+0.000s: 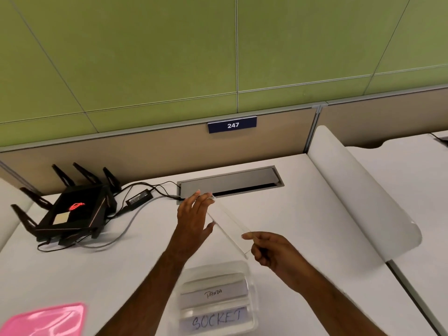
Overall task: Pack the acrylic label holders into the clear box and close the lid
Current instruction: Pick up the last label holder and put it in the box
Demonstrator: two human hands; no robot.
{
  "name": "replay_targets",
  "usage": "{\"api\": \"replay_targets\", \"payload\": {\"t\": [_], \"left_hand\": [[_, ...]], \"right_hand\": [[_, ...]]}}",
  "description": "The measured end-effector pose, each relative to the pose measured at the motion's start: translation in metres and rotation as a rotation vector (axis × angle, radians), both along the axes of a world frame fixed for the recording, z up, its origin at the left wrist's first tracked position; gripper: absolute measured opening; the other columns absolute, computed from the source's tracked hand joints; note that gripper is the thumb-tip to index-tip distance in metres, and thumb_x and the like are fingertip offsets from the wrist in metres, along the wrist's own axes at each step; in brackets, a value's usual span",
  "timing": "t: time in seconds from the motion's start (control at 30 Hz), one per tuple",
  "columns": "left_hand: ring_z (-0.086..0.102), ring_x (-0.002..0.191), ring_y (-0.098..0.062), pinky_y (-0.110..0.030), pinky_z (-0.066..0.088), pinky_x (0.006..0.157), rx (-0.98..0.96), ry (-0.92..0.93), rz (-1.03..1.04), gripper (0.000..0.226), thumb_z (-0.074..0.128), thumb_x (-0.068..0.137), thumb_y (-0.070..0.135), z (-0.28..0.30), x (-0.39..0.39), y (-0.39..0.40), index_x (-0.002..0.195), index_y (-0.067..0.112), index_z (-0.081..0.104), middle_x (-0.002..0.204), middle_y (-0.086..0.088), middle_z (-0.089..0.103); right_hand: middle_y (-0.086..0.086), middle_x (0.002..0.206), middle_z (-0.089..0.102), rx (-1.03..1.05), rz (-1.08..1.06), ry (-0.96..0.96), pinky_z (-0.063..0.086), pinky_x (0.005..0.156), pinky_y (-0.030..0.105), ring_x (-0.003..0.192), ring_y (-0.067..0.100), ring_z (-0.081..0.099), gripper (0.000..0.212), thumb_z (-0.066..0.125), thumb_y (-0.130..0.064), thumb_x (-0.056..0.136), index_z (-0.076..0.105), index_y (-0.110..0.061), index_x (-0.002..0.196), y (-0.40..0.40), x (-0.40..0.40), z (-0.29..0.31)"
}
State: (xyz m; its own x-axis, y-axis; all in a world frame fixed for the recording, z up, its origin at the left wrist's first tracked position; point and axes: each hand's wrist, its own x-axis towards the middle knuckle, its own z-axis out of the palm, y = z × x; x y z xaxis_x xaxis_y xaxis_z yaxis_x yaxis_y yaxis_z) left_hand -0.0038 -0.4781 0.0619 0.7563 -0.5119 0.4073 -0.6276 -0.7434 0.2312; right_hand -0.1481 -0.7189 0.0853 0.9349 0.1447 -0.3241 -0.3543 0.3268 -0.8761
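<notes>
A clear acrylic label holder hangs in the air above the desk, held between both hands. My left hand grips its far end with the fingers spread along it. My right hand pinches its near end between thumb and forefinger. Below them, near the desk's front edge, stands the clear box with no lid on it. Inside lie label holders, one marked PANDA and one marked SOCKET. A pink lid lies flat at the bottom left.
A black router with several antennas sits at the left, its cables and power brick running to a grey cable hatch at the back. A white curved divider bounds the desk on the right. A partition carries a 247 sign.
</notes>
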Motion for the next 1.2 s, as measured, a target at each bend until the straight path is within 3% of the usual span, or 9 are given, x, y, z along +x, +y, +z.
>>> {"api": "replay_targets", "payload": {"t": [0.17, 0.3, 0.47, 0.6, 0.77, 0.93, 1.03, 1.13, 1.2], "left_hand": [[0.035, 0.144, -0.020, -0.035, 0.019, 0.117, -0.114, -0.021, -0.001, 0.055, 0.080, 0.081, 0.028, 0.002, -0.015, 0.036, 0.128, 0.022, 0.052, 0.144, 0.005, 0.051], [0.044, 0.139, -0.021, -0.027, 0.017, 0.118, -0.097, 0.004, -0.039, 0.061, 0.085, 0.076, 0.027, 0.001, -0.026, 0.063, 0.128, 0.019, 0.054, 0.140, 0.002, 0.056], [0.050, 0.133, -0.017, -0.034, 0.030, 0.110, -0.038, 0.075, -0.004, 0.066, 0.088, 0.071, 0.032, -0.009, -0.043, 0.091, 0.128, 0.018, 0.058, 0.132, 0.004, 0.061], [0.055, 0.121, -0.014, -0.027, 0.026, 0.104, -0.003, 0.120, 0.019, 0.065, 0.088, 0.069, 0.037, -0.017, -0.054, 0.108, 0.124, 0.022, 0.058, 0.123, 0.009, 0.062], [0.056, 0.115, -0.012, -0.031, 0.030, 0.102, 0.045, 0.123, 0.045, 0.068, 0.085, 0.067, 0.054, -0.026, -0.066, 0.126, 0.122, 0.026, 0.056, 0.119, 0.011, 0.062], [0.059, 0.104, -0.014, -0.034, 0.037, 0.092, 0.066, 0.147, 0.094, 0.070, 0.084, 0.061, 0.064, -0.029, -0.071, 0.135, 0.116, 0.028, 0.059, 0.109, 0.013, 0.064], [0.062, 0.098, -0.016, -0.038, 0.040, 0.090, 0.076, 0.162, 0.114, 0.071, 0.082, 0.060, 0.069, -0.031, -0.076, 0.138, 0.112, 0.025, 0.063, 0.105, 0.011, 0.066], [0.059, 0.096, -0.012, -0.036, 0.034, 0.090, 0.051, 0.190, 0.127, 0.071, 0.079, 0.058, 0.074, -0.031, -0.083, 0.137, 0.109, 0.026, 0.063, 0.103, 0.016, 0.066], [0.058, 0.095, -0.010, -0.032, 0.030, 0.090, 0.024, 0.207, 0.125, 0.072, 0.077, 0.057, 0.077, -0.030, -0.088, 0.135, 0.106, 0.027, 0.063, 0.103, 0.019, 0.065]], "right_hand": [[0.005, 0.076, 0.055, 0.123, 0.133, 0.050, 0.040, 0.066, 0.024, 0.065, 0.014, 0.046, 0.034, 0.057, -0.018, 0.100, 0.067, -0.006, 0.130, 0.015, -0.007, 0.001], [0.005, 0.077, 0.056, 0.109, 0.177, 0.063, 0.037, 0.065, 0.026, 0.063, 0.014, 0.043, 0.034, 0.054, -0.018, 0.102, 0.067, -0.005, 0.130, 0.023, -0.008, -0.003], [0.010, 0.088, 0.069, -0.200, 0.135, 0.084, 0.042, 0.059, 0.026, 0.068, 0.018, 0.057, 0.028, 0.048, -0.019, 0.106, 0.074, -0.015, 0.116, 0.039, -0.006, -0.007], [-0.006, 0.112, 0.072, -0.548, 0.104, -0.039, 0.052, 0.070, 0.027, 0.097, 0.015, 0.068, 0.021, 0.054, -0.022, 0.105, 0.072, -0.028, 0.115, 0.056, -0.007, -0.008], [-0.019, 0.128, 0.064, -0.789, 0.088, -0.292, 0.043, 0.102, 0.019, 0.122, -0.001, 0.054, 0.031, 0.045, -0.018, 0.109, 0.066, -0.031, 0.126, 0.070, -0.011, -0.019], [-0.027, 0.135, 0.057, -0.868, 0.201, -0.327, 0.040, 0.108, 0.021, 0.129, -0.006, 0.047, 0.033, 0.040, -0.037, 0.109, 0.056, -0.041, 0.137, 0.076, -0.013, -0.027], [-0.024, 0.147, 0.046, -1.052, 0.308, -0.393, 0.031, 0.112, 0.026, 0.132, -0.007, 0.036, 0.050, 0.052, -0.056, 0.099, 0.041, -0.044, 0.147, 0.072, -0.013, -0.036], [-0.020, 0.150, 0.041, -1.171, 0.337, -0.522, 0.029, 0.113, 0.028, 0.131, -0.007, 0.031, 0.070, 0.069, -0.050, 0.090, 0.033, -0.041, 0.150, 0.069, -0.013, -0.046], [-0.019, 0.147, 0.043, -1.193, 0.308, -0.587, 0.030, 0.111, 0.026, 0.128, -0.008, 0.033, 0.070, 0.071, -0.045, 0.091, 0.033, -0.041, 0.150, 0.065, -0.012, -0.052]]}}
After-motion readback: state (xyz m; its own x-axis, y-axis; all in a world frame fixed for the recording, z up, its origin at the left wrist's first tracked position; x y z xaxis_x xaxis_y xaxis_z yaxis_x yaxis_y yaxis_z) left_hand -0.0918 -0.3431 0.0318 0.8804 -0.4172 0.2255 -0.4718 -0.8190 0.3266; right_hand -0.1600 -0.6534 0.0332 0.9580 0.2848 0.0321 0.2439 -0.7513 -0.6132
